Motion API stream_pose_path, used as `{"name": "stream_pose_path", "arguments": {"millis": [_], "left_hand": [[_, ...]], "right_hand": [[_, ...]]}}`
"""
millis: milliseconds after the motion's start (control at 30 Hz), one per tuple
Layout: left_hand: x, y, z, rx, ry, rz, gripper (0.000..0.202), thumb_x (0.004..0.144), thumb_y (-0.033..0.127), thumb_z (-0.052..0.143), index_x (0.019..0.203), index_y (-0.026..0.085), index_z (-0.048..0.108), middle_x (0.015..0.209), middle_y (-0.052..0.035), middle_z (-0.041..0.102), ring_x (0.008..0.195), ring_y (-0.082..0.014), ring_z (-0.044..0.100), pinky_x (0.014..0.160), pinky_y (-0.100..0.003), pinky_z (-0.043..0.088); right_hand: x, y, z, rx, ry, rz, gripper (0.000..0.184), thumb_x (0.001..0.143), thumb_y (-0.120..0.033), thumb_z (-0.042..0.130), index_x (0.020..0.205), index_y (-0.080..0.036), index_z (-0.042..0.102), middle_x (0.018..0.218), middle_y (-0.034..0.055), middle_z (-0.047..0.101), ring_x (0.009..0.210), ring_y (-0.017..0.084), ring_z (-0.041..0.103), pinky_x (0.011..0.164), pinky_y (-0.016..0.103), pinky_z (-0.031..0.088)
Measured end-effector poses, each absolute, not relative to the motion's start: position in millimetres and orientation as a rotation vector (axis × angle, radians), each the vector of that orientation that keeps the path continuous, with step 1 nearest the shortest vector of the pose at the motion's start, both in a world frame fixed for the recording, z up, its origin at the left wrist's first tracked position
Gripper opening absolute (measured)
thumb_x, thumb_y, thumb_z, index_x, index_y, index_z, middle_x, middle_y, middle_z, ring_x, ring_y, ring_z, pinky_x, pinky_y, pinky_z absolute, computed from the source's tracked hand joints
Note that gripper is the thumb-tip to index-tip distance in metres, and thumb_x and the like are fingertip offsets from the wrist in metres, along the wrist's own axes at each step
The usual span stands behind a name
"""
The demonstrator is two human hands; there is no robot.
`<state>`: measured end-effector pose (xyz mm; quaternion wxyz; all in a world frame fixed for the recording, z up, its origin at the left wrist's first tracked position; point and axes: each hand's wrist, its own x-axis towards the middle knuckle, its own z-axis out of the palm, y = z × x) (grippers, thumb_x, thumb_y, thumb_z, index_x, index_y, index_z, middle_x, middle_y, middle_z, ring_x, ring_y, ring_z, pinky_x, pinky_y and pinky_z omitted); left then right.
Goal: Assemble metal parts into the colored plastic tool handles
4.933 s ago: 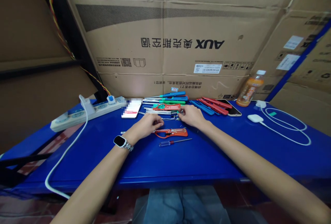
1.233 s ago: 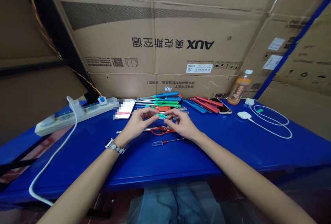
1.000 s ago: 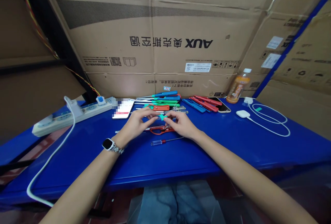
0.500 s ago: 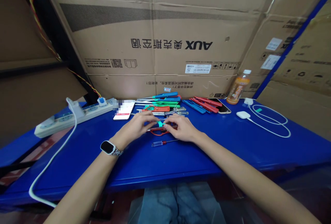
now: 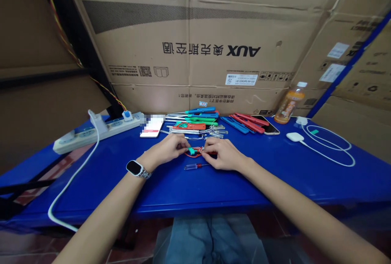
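My left hand [image 5: 173, 147] is closed in a pinch at the left end of a small piece of green tape [image 5: 192, 151]. The tape lies over an opened orange tool housing [image 5: 193, 156] with thin wires inside. From the other side, my right hand [image 5: 225, 154] bends over the right part of this housing, thumb and fingers pinched together near the wires; what they grip is too small to tell. Just below the housing, a screwdriver with a clear purple handle [image 5: 191, 167] lies on the blue table, its shaft running toward my right hand.
Behind my hands lie blue and green handled tools [image 5: 203, 111], another orange tool [image 5: 195, 126] and clear parts [image 5: 218, 132]. Red and blue casings [image 5: 249, 121] overlap a phone [image 5: 273, 127]. Further out are a white phone [image 5: 152, 127], power strip [image 5: 100, 130], orange drink bottle [image 5: 288, 104] and white charger [image 5: 295, 137].
The green tape, earlier raised between both hands, is now lower over the orange housing. My right fingers have moved off it to the right. The whole view has shifted slightly.
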<state>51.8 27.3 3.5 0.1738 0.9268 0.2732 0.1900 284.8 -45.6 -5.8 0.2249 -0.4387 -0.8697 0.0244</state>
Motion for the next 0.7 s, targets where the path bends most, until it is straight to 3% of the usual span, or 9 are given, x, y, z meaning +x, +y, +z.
{"name": "stream_pose_path", "arguments": {"millis": [400,700], "left_hand": [[58.7,21.8,1.1,2.592,0.850,0.484,0.015,0.087,0.013,0.058,0.087,0.015,0.072,0.077,-0.0033,0.067,0.065,-0.0134,0.056,0.061,-0.023,0.042],[61.5,20.9,-4.9,2.566,0.869,0.587,0.012,0.087,0.017,0.059,0.080,0.015,0.069,0.079,-0.0027,0.059,0.067,-0.0132,0.054,0.064,-0.025,0.043]], "right_hand": [[289.4,-48.2,-1.4,-1.246,-2.395,0.208,0.028,0.095,-0.031,0.052,0.082,-0.021,0.075,0.093,0.0027,0.067,0.089,0.014,0.061,0.065,0.026,0.036],[290.3,-48.4,-0.5,-1.253,-2.395,0.226,0.030,0.096,-0.032,0.052,0.081,-0.021,0.075,0.095,0.0031,0.067,0.094,0.015,0.060,0.068,0.026,0.036]]}}
